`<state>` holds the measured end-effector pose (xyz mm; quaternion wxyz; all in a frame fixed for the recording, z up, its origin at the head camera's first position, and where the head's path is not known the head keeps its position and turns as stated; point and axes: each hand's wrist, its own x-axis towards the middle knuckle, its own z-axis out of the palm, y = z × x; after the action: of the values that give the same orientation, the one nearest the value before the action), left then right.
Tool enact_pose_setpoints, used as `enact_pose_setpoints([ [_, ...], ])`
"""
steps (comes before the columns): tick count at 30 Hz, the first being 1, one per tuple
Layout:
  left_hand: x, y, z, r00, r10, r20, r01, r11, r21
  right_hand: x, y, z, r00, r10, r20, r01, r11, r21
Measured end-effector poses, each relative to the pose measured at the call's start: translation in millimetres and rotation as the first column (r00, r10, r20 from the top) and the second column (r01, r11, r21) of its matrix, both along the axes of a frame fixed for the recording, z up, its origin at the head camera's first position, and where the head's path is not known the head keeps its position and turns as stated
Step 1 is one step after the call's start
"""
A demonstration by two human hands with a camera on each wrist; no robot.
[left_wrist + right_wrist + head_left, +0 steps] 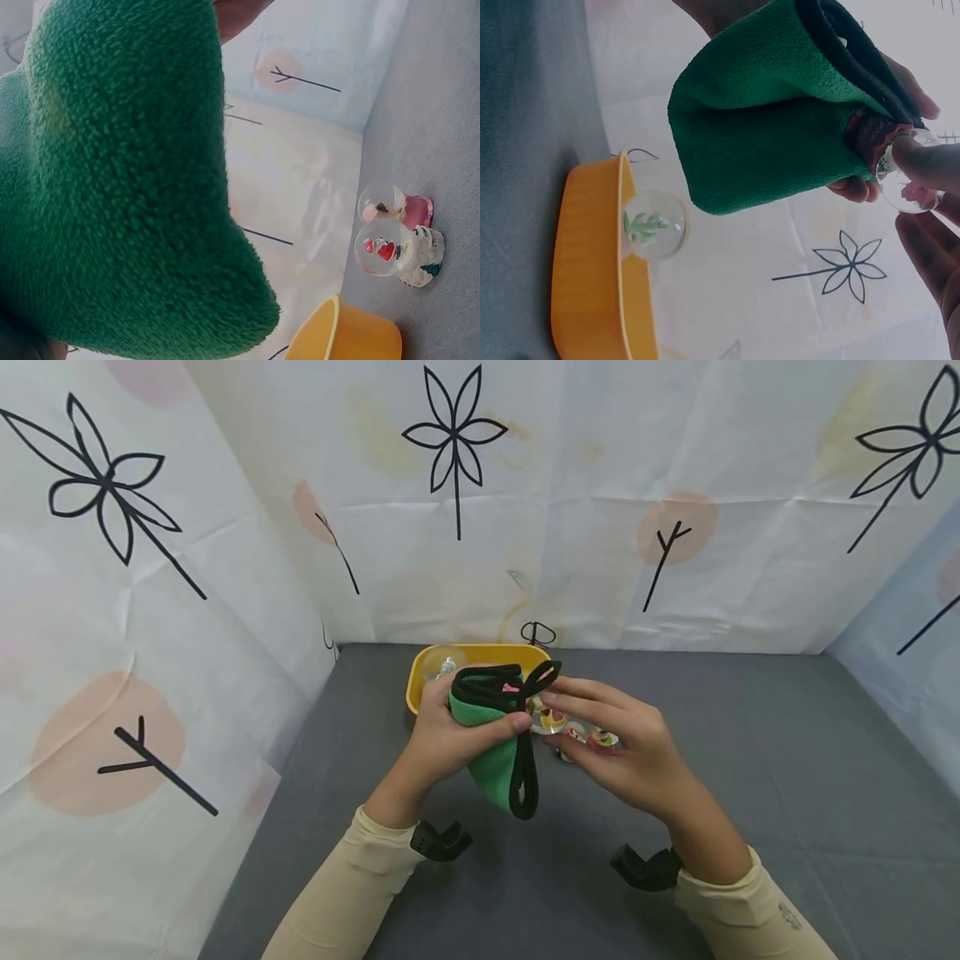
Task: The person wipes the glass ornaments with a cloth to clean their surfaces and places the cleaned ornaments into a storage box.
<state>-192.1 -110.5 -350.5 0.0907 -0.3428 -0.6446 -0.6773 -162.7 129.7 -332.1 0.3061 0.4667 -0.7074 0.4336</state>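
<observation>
My left hand [444, 743] is clamped on a green cloth [742, 150] bunched round the base of a snow globe [889, 193]; my right hand [628, 750] pinches that same globe by its clear ball. Held globe: up in the air, my side of the yellow tray [517, 653], toward its right end. Green-figured globe [656, 225] in the tray's left end. Santa globe [384, 247] and pink-based globe [418, 211] on grey table [750, 760], right of tray.
</observation>
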Motion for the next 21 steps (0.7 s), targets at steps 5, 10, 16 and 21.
enact_pose_setpoints([
  [5,-1.4,0.6,-0.1,1.000,-0.011,0.007,0.011,1.000,0.000,-0.3,0.3,-0.1,1.000,-0.024,-0.017,0.024,1.000,0.018],
  [10,-2.3,0.9,-0.1,1.000,-0.020,0.019,0.020,1.000,-0.001,-0.1,0.7,-1.0,0.999,-0.040,-0.008,0.040,0.999,0.019],
  [16,-1.9,0.4,-1.0,0.999,-0.011,0.036,0.011,1.000,0.001,-0.7,0.9,-3.5,0.998,-0.054,0.034,0.053,0.998,0.025],
  [21,-0.2,0.1,-0.8,0.999,-0.002,0.045,0.002,1.000,0.005,-1.7,0.9,-5.9,0.993,-0.032,0.114,0.029,0.999,0.027],
])
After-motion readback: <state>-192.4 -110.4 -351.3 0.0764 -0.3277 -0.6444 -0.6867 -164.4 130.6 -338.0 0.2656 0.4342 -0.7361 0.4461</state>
